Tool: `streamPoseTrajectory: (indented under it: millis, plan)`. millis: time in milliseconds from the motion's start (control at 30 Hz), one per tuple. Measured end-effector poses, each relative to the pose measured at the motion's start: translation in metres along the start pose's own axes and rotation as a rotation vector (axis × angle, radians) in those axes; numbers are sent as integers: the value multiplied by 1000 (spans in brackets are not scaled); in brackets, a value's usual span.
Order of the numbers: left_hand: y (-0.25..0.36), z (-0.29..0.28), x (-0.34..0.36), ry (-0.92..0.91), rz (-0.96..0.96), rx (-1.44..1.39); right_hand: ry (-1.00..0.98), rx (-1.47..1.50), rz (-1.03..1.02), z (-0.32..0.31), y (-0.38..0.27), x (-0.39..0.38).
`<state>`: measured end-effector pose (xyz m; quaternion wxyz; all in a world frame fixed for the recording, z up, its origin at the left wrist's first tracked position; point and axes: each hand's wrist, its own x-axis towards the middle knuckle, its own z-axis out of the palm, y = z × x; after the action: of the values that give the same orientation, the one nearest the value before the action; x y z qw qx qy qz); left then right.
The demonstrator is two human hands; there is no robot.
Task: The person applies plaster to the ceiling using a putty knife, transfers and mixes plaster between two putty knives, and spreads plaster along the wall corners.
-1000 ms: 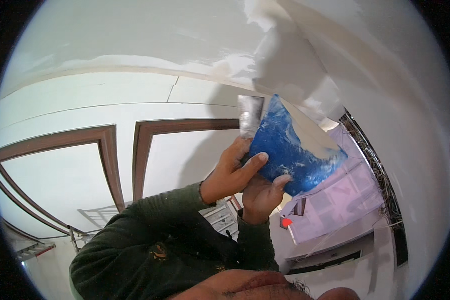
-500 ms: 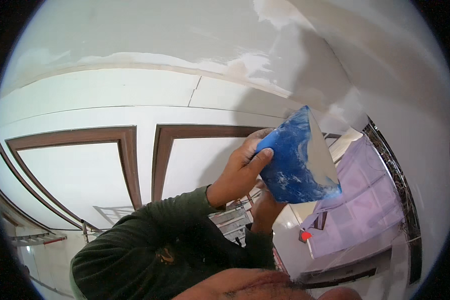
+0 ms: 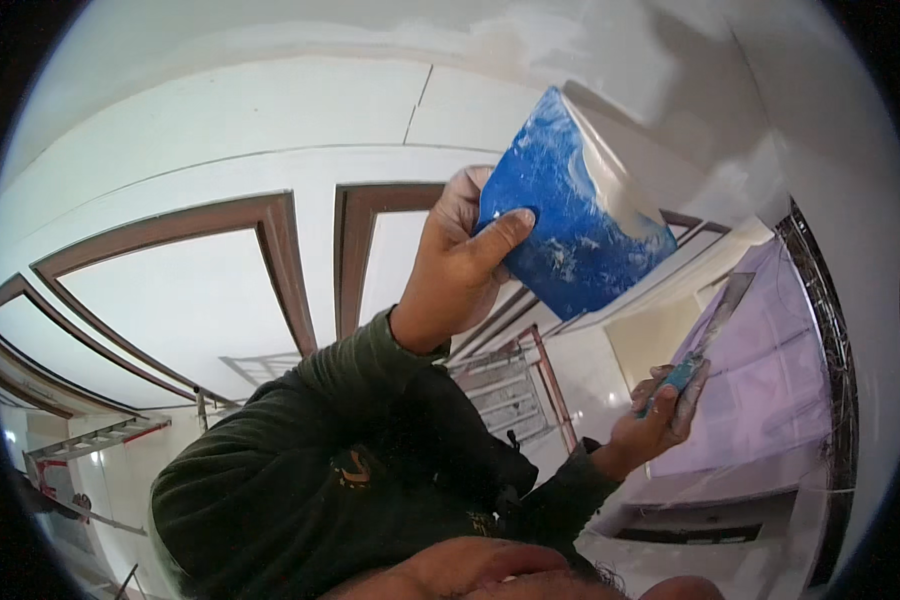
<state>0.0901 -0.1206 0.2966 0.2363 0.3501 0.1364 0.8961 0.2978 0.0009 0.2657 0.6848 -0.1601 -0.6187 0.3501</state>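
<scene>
My left hand (image 3: 455, 265) grips a blue plastic spreader (image 3: 560, 235), thumb on the near face and fingers behind. White smears mark its face, and a thick band of off-white filler paste (image 3: 610, 175) lies along its upper right edge. Lower and to the right, my right hand (image 3: 655, 425) is closed around the teal handle of a putty knife (image 3: 683, 375). The knife's narrow blade points up and right, with pale residue on it. Blade and spreader are apart.
Overhead, patches of filler show on the ceiling (image 3: 350, 30). Brown-framed panels (image 3: 180, 270) line the wall at left. A ladder (image 3: 100, 440) stands at lower left, scaffolding (image 3: 510, 395) below my arms. Lilac sheeting (image 3: 760, 400) hangs at right beside a dark strip with wires (image 3: 815, 290).
The spreader has moved up and left. My right hand has come out from behind it, down and right, so the putty knife is now visible. The view has shifted.
</scene>
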Motion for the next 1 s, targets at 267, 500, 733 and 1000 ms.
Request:
streamPoseTrajectory:
  millis: [267, 500, 733, 1000]
  plan:
    - [5, -2, -8, 155, 50, -18, -306, -514, -53, -39, -27, 5]
    - [13, -12, -8, 80, 50, -55, -448, -618, -86, -34, -47, 22]
    - [28, -1, -3, 16, 49, 92, -557, -545, -156, -17, -64, 46]
    - [28, -1, -2, 40, 51, 284, -686, -469, -255, 18, -57, 62]
